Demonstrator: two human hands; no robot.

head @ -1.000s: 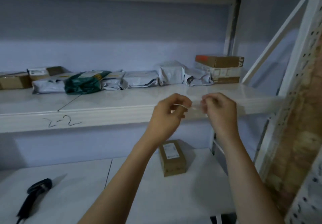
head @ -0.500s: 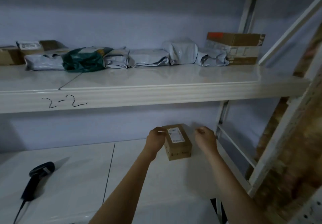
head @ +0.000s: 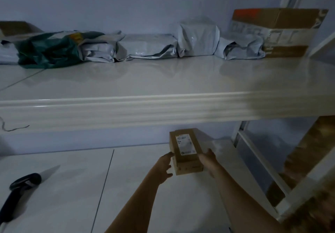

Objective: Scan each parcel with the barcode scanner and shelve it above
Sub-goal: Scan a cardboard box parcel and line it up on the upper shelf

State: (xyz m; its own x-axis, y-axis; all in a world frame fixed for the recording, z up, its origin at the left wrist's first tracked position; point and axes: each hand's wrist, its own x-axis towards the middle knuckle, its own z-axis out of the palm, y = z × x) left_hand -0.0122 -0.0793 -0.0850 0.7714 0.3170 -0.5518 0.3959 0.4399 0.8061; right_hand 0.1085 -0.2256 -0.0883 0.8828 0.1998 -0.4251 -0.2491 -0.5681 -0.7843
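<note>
1. Scanner [head: 20,194], black and handheld, is seen lying on the lower shelf [head: 63,187] at the far left, well apart from both hands.
2. Cardboard, partly cut off by the frame edge, is seen at the upper shelf's [head: 163,80] far left; just beside it a green bag [head: 49,51] is slumped against the back wall.
3. 4 grey mailers [head: 148,46] are lined up to the right of the green bag, touching one another along the back of the upper shelf.
4. A dark scribble [head: 14,128] is marked on the front lip of the upper shelf, at the left.
5. The left hand [head: 164,167] is pressed against the left side of the box [head: 184,151], fingers spread and only slightly bent; the box is grasped from that side.
6. The box, brown with a white label [head: 185,144] on top, is held between both hands just over the lower shelf, below the upper shelf's lip; whether it touches the surface cannot be told.
7. The right hand [head: 208,162] is laid along the box's right side, fingers curled round its edge.
8. A large carton [head: 282,31] with an orange patch is set at the right end of the upper shelf, touching the last mailer.
</note>
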